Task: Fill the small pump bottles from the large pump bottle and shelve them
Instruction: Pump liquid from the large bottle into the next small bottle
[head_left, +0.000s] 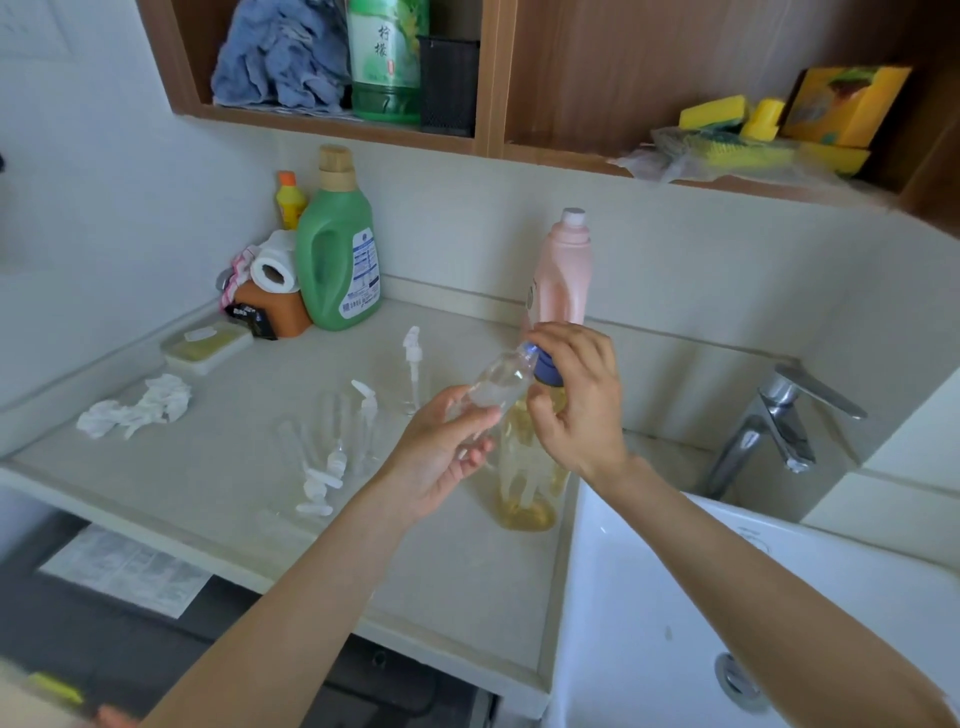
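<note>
1. Left hand is gripping a small clear plastic bottle, tilted, mouth aiming up-right.
2. Right hand is clasping the blue pump head of the large amber bottle standing on the tabletop.
3. Mouth is touching the pump head.

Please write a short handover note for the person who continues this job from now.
Left hand holds a small clear bottle, tilted, mouth at the blue pump head.
Right hand grips that pump head on the large bottle of yellow liquid, standing beside the sink.
Other small bottles and loose white pumps are on the counter, apparently unfilled.
Left: fill, cap, shelve all.
</note>
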